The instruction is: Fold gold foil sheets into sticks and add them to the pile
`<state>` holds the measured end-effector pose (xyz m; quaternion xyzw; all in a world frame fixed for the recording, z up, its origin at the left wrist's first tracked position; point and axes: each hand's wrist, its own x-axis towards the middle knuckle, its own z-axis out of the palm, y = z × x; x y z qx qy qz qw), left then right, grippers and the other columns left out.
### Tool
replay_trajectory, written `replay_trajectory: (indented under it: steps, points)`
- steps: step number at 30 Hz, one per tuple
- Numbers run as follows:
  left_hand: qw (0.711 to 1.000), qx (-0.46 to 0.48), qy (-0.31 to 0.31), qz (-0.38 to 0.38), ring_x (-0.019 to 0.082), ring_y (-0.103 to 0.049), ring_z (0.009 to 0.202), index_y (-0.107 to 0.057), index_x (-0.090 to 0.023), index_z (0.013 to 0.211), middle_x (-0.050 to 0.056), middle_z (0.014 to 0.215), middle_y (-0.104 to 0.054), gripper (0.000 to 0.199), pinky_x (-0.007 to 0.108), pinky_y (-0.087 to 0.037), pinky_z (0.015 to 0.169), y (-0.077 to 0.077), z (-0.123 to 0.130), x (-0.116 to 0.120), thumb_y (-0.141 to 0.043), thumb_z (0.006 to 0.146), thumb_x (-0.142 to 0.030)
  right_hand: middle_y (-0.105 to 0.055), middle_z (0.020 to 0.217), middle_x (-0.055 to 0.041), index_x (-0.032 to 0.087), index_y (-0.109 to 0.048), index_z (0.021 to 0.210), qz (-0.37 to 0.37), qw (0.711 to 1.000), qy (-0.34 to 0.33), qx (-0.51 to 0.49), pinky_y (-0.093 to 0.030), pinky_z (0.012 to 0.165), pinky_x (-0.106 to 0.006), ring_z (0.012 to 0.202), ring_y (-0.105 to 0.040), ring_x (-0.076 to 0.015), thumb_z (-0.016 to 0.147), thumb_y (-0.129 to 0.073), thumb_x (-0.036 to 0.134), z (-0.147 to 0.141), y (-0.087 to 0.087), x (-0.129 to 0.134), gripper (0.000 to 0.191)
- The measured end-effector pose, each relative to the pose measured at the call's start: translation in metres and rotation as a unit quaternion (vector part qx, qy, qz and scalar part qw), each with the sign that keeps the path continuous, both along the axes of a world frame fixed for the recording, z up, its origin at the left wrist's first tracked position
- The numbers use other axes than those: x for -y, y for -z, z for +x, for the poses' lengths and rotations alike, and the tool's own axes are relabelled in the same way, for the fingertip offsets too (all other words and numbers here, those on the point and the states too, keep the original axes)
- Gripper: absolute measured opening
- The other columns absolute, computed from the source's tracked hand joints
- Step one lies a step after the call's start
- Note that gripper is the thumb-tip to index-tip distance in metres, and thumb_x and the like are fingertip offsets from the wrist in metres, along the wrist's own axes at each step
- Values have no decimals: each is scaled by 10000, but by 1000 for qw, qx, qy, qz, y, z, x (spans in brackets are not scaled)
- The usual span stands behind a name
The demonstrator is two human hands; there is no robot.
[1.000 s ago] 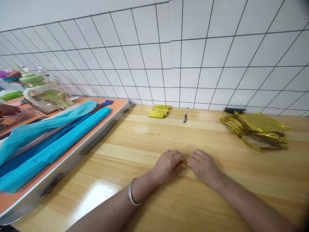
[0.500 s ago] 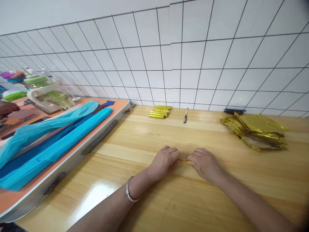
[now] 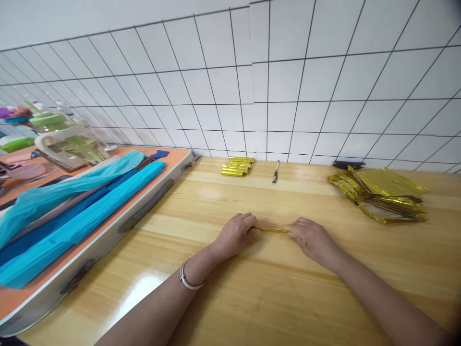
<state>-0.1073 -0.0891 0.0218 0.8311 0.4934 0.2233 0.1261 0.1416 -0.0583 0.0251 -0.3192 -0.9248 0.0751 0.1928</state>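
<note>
A narrow gold foil strip [image 3: 272,230] stretches between my two hands, low over the wooden table. My left hand [image 3: 236,234], with a silver bangle [image 3: 189,278] on its wrist, pinches the strip's left end. The other end is gripped by my right hand [image 3: 312,239]; its fingertips are partly hidden. Beyond my hands, several folded gold foil strips [image 3: 236,166] lie side by side near the wall. A stack of gold foil sheets [image 3: 389,185] rests at the far right.
A slim pen or knife [image 3: 276,172] lies by the tiled wall. Behind the foil stack is a black object [image 3: 347,164]. On the left, an orange-topped surface [image 3: 176,154] carries blue crepe paper [image 3: 108,204] and a green-lidded jug [image 3: 68,137].
My hands have moved apart, the left one further left and the right one slightly right, so more of the gold strip shows between them. The view has shifted a little.
</note>
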Motion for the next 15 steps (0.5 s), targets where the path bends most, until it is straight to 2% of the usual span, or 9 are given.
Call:
replay_trajectory:
  steps: [4, 8, 13, 15]
  points:
    - [1000, -17, -3, 5, 150, -514, 735, -488, -176, 773, 9, 767, -550, 101, 255, -377, 695, 0, -1, -1, -458, 869, -181, -664, 783, -49, 200, -638, 926, 9, 1000, -10, 2, -421, 687, -305, 757, -567, -181, 899, -420, 189, 3, 2, -2, 220]
    - [998, -60, 7, 17, 153, -530, 755, -524, -177, 825, 16, 788, -572, 100, 280, -372, 757, -3, 1, 0, -446, 884, -197, -659, 774, -49, 180, -633, 934, 8, 1000, -13, 5, -417, 700, -305, 749, -549, -177, 896, -412, 155, 3, 4, -1, 225]
    - [990, -115, 67, 53, 172, -527, 829, -546, -194, 994, 31, 853, -598, 150, 304, -344, 782, -6, 17, 8, -467, 892, -271, -636, 740, -37, 175, -626, 896, 11, 1000, -17, 17, -402, 701, -304, 726, -518, -171, 882, -420, 129, -8, 4, 10, 211]
    - [986, -132, 83, 62, 169, -524, 807, -548, -186, 964, 27, 831, -597, 141, 302, -335, 754, -6, 24, 12, -445, 904, -262, -619, 716, -33, 172, -618, 857, 17, 999, -22, 26, -395, 698, -304, 714, -503, -169, 874, -422, 115, -13, 5, 15, 205]
